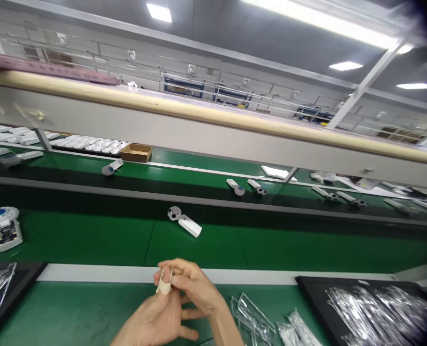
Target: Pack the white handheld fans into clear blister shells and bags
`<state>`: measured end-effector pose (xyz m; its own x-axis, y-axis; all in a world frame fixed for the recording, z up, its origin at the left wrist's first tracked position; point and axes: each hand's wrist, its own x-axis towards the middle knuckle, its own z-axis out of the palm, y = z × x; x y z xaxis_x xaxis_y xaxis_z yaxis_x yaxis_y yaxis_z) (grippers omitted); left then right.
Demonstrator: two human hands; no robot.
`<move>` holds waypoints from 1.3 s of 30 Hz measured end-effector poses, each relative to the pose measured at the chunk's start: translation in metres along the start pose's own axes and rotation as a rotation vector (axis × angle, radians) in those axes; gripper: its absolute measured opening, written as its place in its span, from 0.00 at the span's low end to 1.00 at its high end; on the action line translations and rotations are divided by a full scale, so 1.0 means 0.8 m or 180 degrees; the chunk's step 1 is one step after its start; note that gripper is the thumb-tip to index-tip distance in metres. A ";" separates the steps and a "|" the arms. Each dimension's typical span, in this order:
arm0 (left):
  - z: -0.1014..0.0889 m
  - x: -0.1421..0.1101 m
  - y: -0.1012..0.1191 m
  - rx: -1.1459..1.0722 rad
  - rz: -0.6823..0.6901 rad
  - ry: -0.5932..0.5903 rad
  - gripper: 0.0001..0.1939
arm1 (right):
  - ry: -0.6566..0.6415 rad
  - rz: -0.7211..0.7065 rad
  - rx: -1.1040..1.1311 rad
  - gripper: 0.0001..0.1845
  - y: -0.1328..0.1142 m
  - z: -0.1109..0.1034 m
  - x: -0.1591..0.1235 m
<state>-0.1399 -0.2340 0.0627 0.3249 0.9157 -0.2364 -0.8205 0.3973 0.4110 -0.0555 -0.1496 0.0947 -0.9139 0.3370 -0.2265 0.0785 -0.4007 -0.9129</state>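
A strip of pale tape (164, 287) is wrapped around one raised finger (166, 273) of my left hand (152, 319), low in the view and just above the green counter (54, 315). Left hand open, its other fingers spread apart. My right hand (195, 284) crosses over from the right, fingers together and closed on the taped finger. Part of the grip is hidden, so I can't tell exactly where each fingertip sits. The two hands touch each other and nothing else.

Around them: loose clear plastic shells (251, 317) lie on the counter just right of my hands. A black tray (314, 293) holds more clear pieces further right, and another black tray (22, 278) sits at the left edge. A white strip (127, 274) runs along the counter's far side.

Beyond that, a green conveyor belt (206, 250). Nearest on it is a white oblong piece (190, 226) beside a disc with a soccer-ball pattern (175, 213). To the left, a round blue-and-white unit on a small dark board (4, 229). Similar pieces line the farther belt, near a cardboard box (136, 152). A grey panel with a beige top (213, 129) crosses the view above and blocks what's behind it.
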 end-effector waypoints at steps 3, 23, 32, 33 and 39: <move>0.002 -0.001 -0.012 0.0074 0.0103 0.0367 0.40 | 0.0219 -0.0198 0.0188 0.15 0.003 0.004 -0.009; 0.064 -0.039 -0.032 -0.1327 0.0214 0.0945 0.20 | 0.1747 -0.0526 -0.1651 0.13 0.032 0.066 -0.067; 0.044 -0.031 -0.036 0.0976 0.1690 0.2359 0.43 | 0.2515 -0.0725 -0.2282 0.08 0.057 0.083 -0.061; 0.039 -0.032 -0.036 0.1293 0.1911 0.2328 0.45 | 0.2631 -0.0778 -0.2371 0.10 0.061 0.084 -0.061; 0.020 -0.039 -0.040 0.2182 0.2308 0.2221 0.46 | 0.2916 -0.0789 -0.2653 0.09 0.077 0.087 -0.079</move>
<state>-0.1165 -0.2743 0.0707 -0.6016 0.7932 -0.0947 -0.2197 -0.0503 0.9743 -0.0210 -0.2550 0.0765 -0.3556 0.9250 0.1339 0.4765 0.3027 -0.8255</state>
